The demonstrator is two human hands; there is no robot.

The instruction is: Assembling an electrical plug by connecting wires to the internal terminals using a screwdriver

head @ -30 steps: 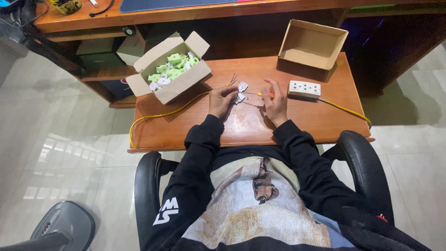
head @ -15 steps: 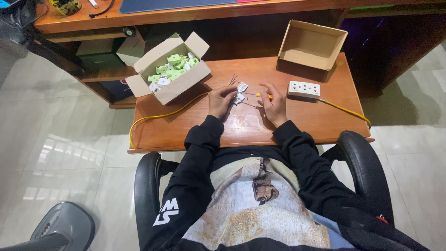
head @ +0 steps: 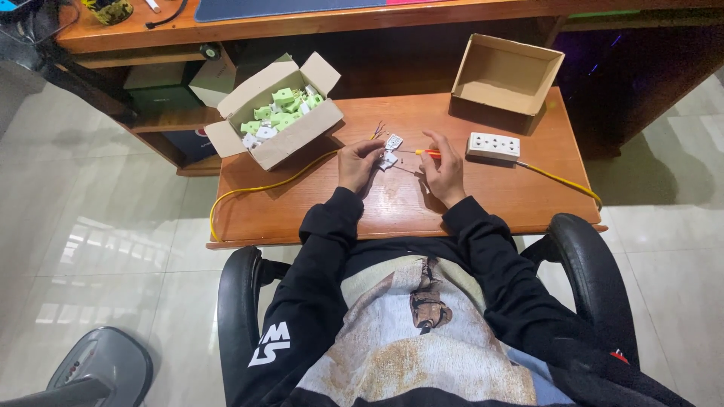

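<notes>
Sitting in a black chair (head: 581, 249), a person in a dark sweatshirt leans both forearms on a low wooden surface (head: 483, 203). Left hand (head: 358, 162) curls its fingers round a small white plug part (head: 388, 159), held just above the wood near the middle. Right hand (head: 443, 167) pinches a thin screwdriver with an orange handle (head: 427, 152), its tip aimed at that part. Another small white piece (head: 394, 141) lies just beyond. A white socket strip (head: 494, 145) sits to the right of the hands, its yellow cable (head: 562, 181) trailing off the edge. Farther back stand an open box of green and white parts (head: 280, 113) on the left and an empty cardboard box (head: 507, 74) on the right.
</notes>
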